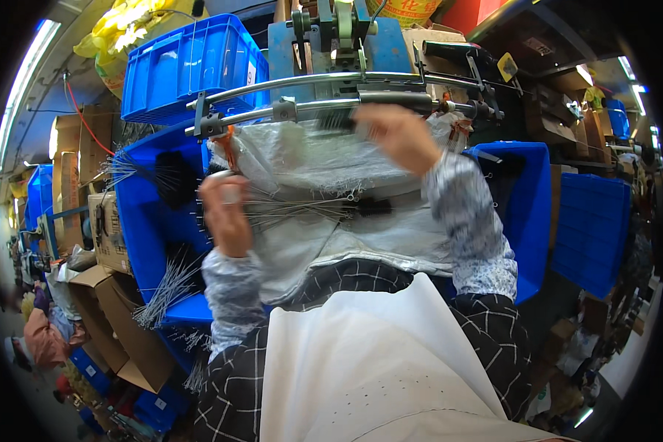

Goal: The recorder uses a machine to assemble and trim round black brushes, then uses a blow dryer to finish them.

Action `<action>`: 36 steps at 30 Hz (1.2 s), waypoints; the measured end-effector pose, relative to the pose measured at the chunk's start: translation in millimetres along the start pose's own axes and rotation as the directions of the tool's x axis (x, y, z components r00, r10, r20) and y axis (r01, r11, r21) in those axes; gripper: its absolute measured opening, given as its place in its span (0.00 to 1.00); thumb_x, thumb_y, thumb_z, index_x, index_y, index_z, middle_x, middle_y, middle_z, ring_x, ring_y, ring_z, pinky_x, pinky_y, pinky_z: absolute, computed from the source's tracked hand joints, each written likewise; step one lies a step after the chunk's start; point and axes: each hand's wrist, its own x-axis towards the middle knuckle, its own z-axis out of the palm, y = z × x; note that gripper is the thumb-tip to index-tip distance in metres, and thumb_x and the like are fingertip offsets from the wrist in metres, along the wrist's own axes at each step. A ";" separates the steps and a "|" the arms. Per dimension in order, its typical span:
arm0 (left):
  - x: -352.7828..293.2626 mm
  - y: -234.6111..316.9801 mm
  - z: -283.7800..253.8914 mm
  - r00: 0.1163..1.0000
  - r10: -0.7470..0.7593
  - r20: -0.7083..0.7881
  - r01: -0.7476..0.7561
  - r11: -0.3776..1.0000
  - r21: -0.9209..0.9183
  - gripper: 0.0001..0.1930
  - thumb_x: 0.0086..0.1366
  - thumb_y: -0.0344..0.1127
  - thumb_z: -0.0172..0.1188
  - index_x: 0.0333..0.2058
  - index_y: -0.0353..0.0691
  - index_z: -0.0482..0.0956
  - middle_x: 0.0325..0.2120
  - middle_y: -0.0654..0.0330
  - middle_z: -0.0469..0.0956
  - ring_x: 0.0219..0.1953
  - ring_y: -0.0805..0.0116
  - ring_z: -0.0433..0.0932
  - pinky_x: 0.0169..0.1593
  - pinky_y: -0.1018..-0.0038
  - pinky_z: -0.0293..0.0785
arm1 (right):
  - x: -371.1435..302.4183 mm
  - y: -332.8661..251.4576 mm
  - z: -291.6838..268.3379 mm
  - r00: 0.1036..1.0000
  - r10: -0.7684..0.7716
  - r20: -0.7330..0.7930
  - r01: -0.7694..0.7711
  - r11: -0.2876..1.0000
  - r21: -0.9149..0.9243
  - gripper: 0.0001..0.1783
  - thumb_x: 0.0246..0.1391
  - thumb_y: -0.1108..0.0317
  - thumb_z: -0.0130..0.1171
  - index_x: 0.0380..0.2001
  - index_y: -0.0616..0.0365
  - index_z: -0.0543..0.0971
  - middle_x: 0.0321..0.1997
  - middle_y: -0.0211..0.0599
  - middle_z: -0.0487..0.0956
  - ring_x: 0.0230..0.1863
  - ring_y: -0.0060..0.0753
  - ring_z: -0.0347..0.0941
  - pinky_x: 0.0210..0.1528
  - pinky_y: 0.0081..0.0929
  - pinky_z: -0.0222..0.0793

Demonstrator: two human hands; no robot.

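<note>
My left hand (227, 214) is at the left side of a whitish cloth (291, 254) spread over my lap, its fingers curled and one fingertip wrapped in white. Thin wire stems (298, 210) with small looped ends run rightward from beside it, and dark bristles show at its left edge. Whether it grips these is hidden. A black brush head (374, 207) lies at the right end of the stems. My right hand (399, 136), smeared by motion, is above the cloth below a dark roller (395, 98). Just left of its fingers is a blurred black bristle brush (337, 119).
A metal bar (309, 107) crosses in front of a blue machine (286, 55). Blue bins stand left (144, 214) and right (527, 221), the left one with wire-stemmed brushes (171, 291). Another blue crate (191, 70) is at back left. An open cardboard box (118, 328) stands lower left.
</note>
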 end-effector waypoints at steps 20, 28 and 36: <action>10.3 -50.0 -77.4 0.991 -0.114 -0.070 0.127 0.966 0.223 0.06 0.58 0.32 0.49 0.30 0.35 0.67 0.22 0.66 0.66 0.24 0.79 0.63 0.29 0.84 0.61 | 71.5 105.9 -19.2 0.943 0.219 -0.250 -0.331 0.680 -0.655 0.14 0.48 0.63 0.44 0.40 0.37 0.73 0.35 0.26 0.74 0.42 0.31 0.62 0.46 0.34 0.52; 27.1 -13.0 -85.3 0.942 0.117 -0.315 -0.086 0.990 0.111 0.09 0.62 0.35 0.41 0.34 0.34 0.65 0.31 0.60 0.69 0.33 0.75 0.67 0.40 0.81 0.63 | 66.3 123.1 -21.8 0.953 0.147 -0.266 -0.297 0.640 -0.709 0.20 0.47 0.59 0.47 0.46 0.46 0.67 0.46 0.33 0.67 0.52 0.34 0.55 0.52 0.41 0.43; 36.8 31.2 -88.8 0.730 0.311 -0.609 -0.444 0.893 -0.076 0.10 0.61 0.34 0.40 0.36 0.32 0.63 0.29 0.54 0.68 0.32 0.69 0.69 0.39 0.77 0.68 | 49.0 117.0 -25.9 0.851 0.369 -0.374 -0.523 0.656 -0.544 0.21 0.42 0.63 0.51 0.44 0.51 0.69 0.44 0.33 0.70 0.46 0.35 0.64 0.44 0.37 0.56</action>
